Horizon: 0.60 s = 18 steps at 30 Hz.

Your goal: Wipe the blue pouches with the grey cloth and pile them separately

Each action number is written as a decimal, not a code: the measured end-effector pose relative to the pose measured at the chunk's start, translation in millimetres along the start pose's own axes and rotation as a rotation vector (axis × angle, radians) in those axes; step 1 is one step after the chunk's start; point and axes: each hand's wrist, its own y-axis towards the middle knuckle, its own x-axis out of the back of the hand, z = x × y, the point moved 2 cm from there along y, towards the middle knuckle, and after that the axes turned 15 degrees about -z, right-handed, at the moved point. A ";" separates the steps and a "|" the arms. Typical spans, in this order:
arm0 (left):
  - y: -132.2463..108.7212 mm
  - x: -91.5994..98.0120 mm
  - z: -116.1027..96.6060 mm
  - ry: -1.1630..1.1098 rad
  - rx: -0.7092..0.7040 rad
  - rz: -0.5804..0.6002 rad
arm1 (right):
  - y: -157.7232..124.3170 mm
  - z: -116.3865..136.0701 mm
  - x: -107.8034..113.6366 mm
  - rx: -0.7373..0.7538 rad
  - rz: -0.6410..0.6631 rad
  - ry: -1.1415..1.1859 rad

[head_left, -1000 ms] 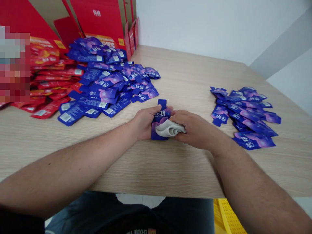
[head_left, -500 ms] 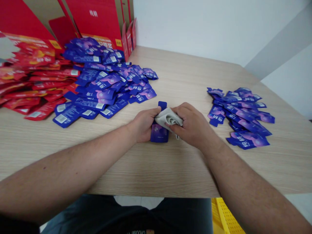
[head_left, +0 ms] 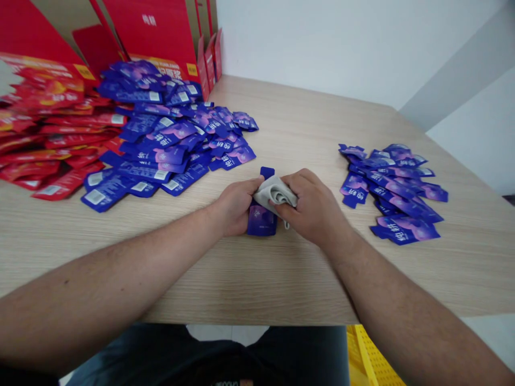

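Observation:
Over the front middle of the table, my left hand (head_left: 237, 208) is closed on a small blue-purple pouch (head_left: 262, 221), thumb near its narrow top end. A folded light grey cloth (head_left: 276, 192) is bunched in the closed fingers of my right hand (head_left: 311, 206). The cloth lies against the front of the pouch and hides its middle part. Below the cloth the printed lower end shows, and above it the plain blue spout end sticks out.
To the left lies a big heap of blue pouches (head_left: 161, 139), beside a heap of red pouches (head_left: 60, 128). Red cardboard boxes (head_left: 155, 32) stand behind them. A smaller pile of blue pouches (head_left: 396, 185) is at right. Below the table edge is a yellow perforated crate (head_left: 372, 359).
The cloth and my right hand have shifted slightly left across the pouch. Both hands keep their hold, and the whole view has moved a little.

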 end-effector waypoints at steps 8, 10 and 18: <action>-4.2 3.8 -2.4 0.000 0.028 -0.002 | -4.4 8.4 -2.0 0.120 0.207 0.135; -1.5 4.3 -1.5 -0.012 0.046 0.020 | -3.4 4.1 -0.3 0.078 0.129 0.079; -0.6 3.0 -0.6 -0.035 0.067 0.035 | -3.0 2.7 -0.7 0.043 0.060 0.017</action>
